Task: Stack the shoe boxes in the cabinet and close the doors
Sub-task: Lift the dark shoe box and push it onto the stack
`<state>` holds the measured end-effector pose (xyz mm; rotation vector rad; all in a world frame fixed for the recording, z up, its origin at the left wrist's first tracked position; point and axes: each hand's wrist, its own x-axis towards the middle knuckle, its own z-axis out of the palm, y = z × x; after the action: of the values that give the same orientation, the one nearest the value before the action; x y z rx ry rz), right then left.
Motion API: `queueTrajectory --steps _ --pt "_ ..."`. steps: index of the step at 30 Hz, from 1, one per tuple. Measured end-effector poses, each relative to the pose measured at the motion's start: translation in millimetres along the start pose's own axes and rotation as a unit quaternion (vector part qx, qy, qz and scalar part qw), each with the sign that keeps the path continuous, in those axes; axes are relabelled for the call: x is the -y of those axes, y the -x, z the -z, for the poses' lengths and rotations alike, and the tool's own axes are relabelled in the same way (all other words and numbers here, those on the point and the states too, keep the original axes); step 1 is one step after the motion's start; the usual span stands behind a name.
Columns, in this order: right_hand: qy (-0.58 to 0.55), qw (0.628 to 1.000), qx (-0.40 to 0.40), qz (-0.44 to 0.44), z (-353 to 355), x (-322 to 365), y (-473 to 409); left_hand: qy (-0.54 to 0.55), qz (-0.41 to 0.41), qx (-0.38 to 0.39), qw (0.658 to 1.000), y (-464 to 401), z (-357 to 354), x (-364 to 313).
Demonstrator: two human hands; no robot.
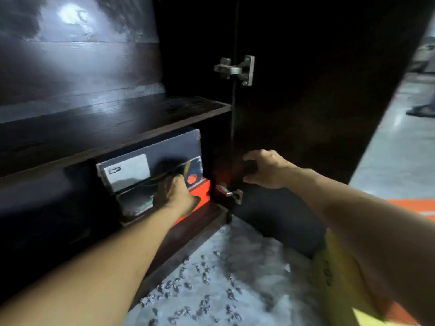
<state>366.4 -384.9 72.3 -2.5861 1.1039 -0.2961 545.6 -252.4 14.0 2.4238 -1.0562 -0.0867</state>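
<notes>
A dark blue shoe box (pixel 150 147) with a white label sits on the cabinet's bottom shelf, on top of a second box (pixel 135 203) and an orange box (pixel 200 189). My left hand (pixel 175 196) presses against the front of the stack where the boxes meet, fingers curled. My right hand (pixel 266 169) rests on the inner face of the open right door (pixel 306 102), next to its hinge edge, fingers spread and holding nothing. The door stands wide open.
A dark wooden shelf (pixel 117 123) runs above the boxes. Two metal hinges (pixel 237 69) (pixel 229 191) join the door to the cabinet. Speckled grey floor (pixel 223 278) lies below. A yellow item (pixel 341 278) and orange surface (pixel 419 205) are at the right.
</notes>
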Motion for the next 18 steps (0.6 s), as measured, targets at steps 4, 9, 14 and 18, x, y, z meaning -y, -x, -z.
queueTrajectory --steps 4,9,14,18 --pt "0.043 0.998 0.009 -0.055 38 -55 91 0.018 -0.133 0.219 0.967 46 -10 -86" --pt "0.07 0.987 0.015 -0.146 69 -112 219 -0.011 -0.24 0.348 0.906 132 -24 -180" --pt "0.036 0.965 -0.009 -0.258 82 -154 340 -0.034 -0.356 0.397 0.845 223 -41 -243" --pt "0.014 0.95 -0.028 -0.311 83 -172 422 -0.04 -0.393 0.432 0.811 286 -64 -272"
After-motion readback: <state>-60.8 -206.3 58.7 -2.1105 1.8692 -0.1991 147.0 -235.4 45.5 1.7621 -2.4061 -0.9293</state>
